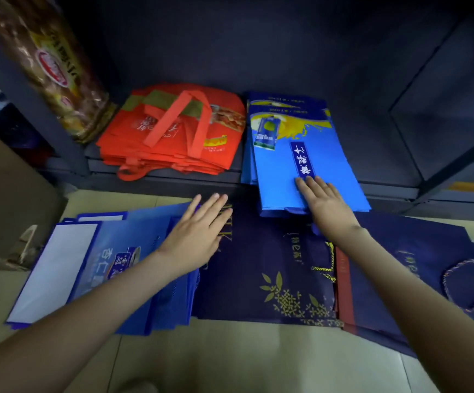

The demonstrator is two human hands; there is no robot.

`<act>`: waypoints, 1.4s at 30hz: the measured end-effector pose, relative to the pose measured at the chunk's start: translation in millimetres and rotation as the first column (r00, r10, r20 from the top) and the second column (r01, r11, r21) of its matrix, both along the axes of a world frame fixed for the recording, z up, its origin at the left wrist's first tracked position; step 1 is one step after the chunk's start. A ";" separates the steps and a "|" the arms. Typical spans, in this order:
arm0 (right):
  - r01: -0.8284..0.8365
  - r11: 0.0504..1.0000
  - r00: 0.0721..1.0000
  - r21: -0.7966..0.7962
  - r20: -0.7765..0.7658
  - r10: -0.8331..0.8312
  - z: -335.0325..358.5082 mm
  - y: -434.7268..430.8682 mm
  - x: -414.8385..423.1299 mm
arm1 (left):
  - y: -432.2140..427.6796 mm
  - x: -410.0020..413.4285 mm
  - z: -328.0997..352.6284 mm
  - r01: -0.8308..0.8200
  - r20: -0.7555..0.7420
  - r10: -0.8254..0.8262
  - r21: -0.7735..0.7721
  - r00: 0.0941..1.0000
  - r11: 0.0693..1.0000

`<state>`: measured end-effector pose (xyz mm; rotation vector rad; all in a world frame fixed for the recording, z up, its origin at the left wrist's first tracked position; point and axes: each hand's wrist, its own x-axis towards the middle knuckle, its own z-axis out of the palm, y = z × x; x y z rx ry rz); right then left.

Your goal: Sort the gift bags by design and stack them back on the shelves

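one shelf (377,143) holds red bags (173,131), light-blue bags (275,180)

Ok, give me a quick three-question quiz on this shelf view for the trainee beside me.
1. True or false: the orange bags sit on the shelf, left of the light blue bags.
2. The right hand rests flat on: A) the light blue bags, B) the orange bags, C) the bare shelf.
3. Fill in: the navy bags on the floor carry a ___ leaf pattern.
Key: 1 true; 2 A; 3 gold.
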<state>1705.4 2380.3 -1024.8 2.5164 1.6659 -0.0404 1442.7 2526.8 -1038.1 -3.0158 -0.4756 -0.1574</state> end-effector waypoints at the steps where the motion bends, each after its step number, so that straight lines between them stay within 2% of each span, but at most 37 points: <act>1: 0.016 0.998 0.999 -0.063 -0.047 -0.019 -4.6 10.9 3.5 | 1.6 -7.6 -6.2 -0.005 -0.027 0.005 -0.008 1.000 1.000; 4: 0.042 0.992 0.988 -0.120 -0.142 -0.059 -13.4 38.6 18.5 | 5.9 -31.1 -18.5 -0.052 -0.106 0.043 -0.080 0.993 0.995; 6: 0.043 0.988 0.987 -0.151 -0.144 -0.065 -15.3 54.8 29.2 | 3.6 -52.2 -21.0 -0.129 -0.110 0.107 -0.216 0.988 0.968; 8: 0.091 0.987 0.986 -0.134 -0.126 -0.108 -11.0 63.9 31.1 | -1.9 -79.9 -31.6 -0.143 -0.066 0.129 -0.329 0.989 0.933; 10: 0.077 0.997 0.995 -0.032 -0.058 -0.078 -8.3 69.5 13.2 | -8.7 -111.8 -38.2 -0.101 -0.054 0.086 -0.422 0.995 0.901; 11: -0.007 0.999 1.000 0.035 -0.012 0.007 -8.7 70.4 -2.5 | -12.2 -129.5 -43.3 -0.076 -0.063 0.054 -0.421 0.997 0.904; 13: -0.244 0.962 0.970 0.125 0.024 0.243 -15.9 69.0 -46.1 | -18.7 -164.4 -58.4 -0.036 -0.109 0.001 -0.323 0.994 0.946; 16: -0.547 0.821 0.833 0.160 0.005 0.554 -41.3 58.3 -123.7 | -25.3 -193.5 -78.5 0.003 -0.188 -0.042 -0.204 0.981 0.979; 19: -0.726 0.677 0.682 0.123 0.003 0.731 -67.0 49.4 -182.7 | -18.5 -195.3 -97.0 -0.070 -0.106 0.057 -0.125 0.993 0.990; 21: -0.782 0.619 0.622 0.073 0.016 0.783 -77.3 51.2 -202.4 | -13.3 -187.1 -103.0 -0.148 -0.065 0.142 -0.112 0.988 0.983; 28: -0.816 0.570 0.577 0.096 0.082 0.813 -82.4 71.3 -199.0 | -3.8 -167.3 -92.9 -0.171 -0.128 0.144 -0.232 0.981 0.958; 32: -0.791 0.567 0.574 0.230 -0.040 0.818 -69.7 78.8 -192.2 | 0.6 -174.2 -80.1 -0.166 0.076 0.194 -0.277 0.978 0.946; 34: -0.748 0.585 0.572 0.314 -0.144 0.808 -59.6 80.6 -185.1 | 3.7 -178.0 -67.7 -0.221 0.193 0.282 -0.285 0.940 0.933; 37: -0.649 0.636 0.575 0.417 -0.278 0.769 -40.5 76.4 -165.9 | 12.9 -185.0 -50.7 -0.314 0.281 0.396 -0.296 0.874 0.902; 38: -0.621 0.659 0.581 0.424 -0.315 0.750 -34.0 72.7 -158.6 | 16.9 -184.9 -47.2 -0.299 0.316 0.378 -0.271 0.870 0.915; 42: -0.505 0.751 0.628 0.426 -0.415 0.658 -12.1 51.1 -133.6 | 29.6 -159.9 -25.7 -0.083 0.384 0.102 -0.066 0.918 0.994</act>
